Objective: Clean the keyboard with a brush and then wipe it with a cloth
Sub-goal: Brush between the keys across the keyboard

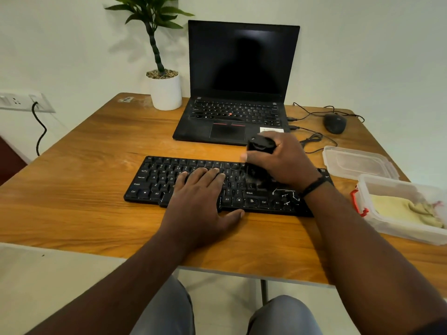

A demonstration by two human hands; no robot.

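Gripping brush [260, 151], right hand [283, 160] grip over keyboard [154, 180], bristles blurred.

My keyboard [193, 180] is matt black plastic on the grained, satin wooden table [96, 141]; a soft yellow cloth [401, 209] fills a clear plastic box [396, 228].

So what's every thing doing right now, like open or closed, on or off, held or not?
Laptop: open, screen dark.
Keyboard: flat on table, white bits near right end.
Brush: gripped, on the keys.
Right hand: holds brush.
Left hand: flat on keyboard.
Container: open, cloth inside.
Lid: off, behind container.
Mouse: untouched.
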